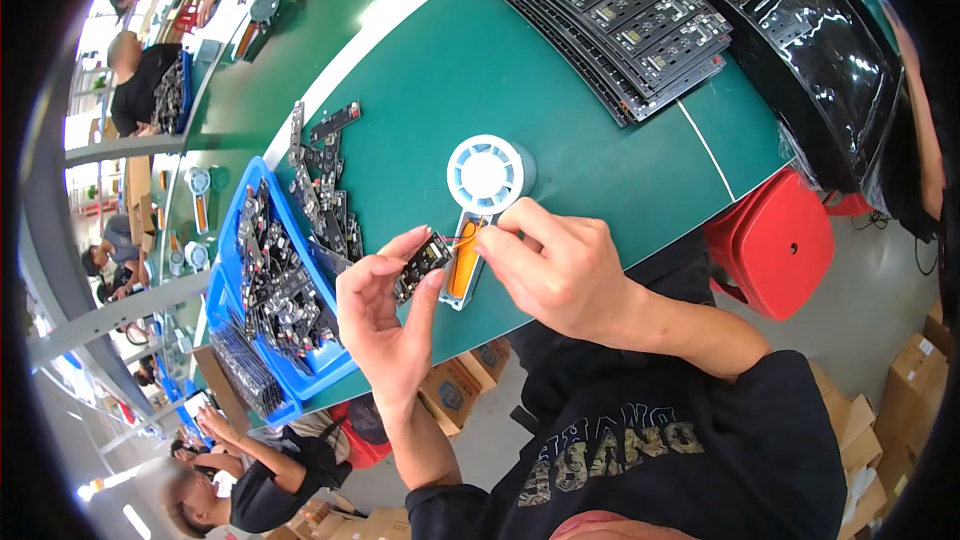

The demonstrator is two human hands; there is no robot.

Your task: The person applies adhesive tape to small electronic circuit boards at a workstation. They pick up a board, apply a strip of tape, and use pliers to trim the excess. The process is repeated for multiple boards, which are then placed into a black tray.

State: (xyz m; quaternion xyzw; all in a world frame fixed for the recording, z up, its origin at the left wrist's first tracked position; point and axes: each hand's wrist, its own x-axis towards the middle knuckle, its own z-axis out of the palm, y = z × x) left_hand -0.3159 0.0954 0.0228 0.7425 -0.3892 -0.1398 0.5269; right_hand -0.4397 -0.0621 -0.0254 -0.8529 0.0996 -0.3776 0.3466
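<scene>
On the green table in front of me lies a light-blue handheld fan [485, 172]. Its handle is uncovered and shows an orange battery [464, 272] inside. My left hand [385, 325] is closed on a small black circuit board [424, 265], holding it by its edges between thumb and fingers just left of the handle. Thin red and yellow wires [462, 238] run between the board and the handle. Over the top of the handle, my right hand [565, 265] pinches these wires; its fingertips partly hide where they end.
A blue bin [262, 172] full of circuit boards stands at the left, beside a loose pile of boards [325, 185]. Stacked board panels [640, 25] lie at the far right, next to black plastic sheeting [825, 30]. A red stool [775, 245] stands right of the table. Co-workers sit leftward.
</scene>
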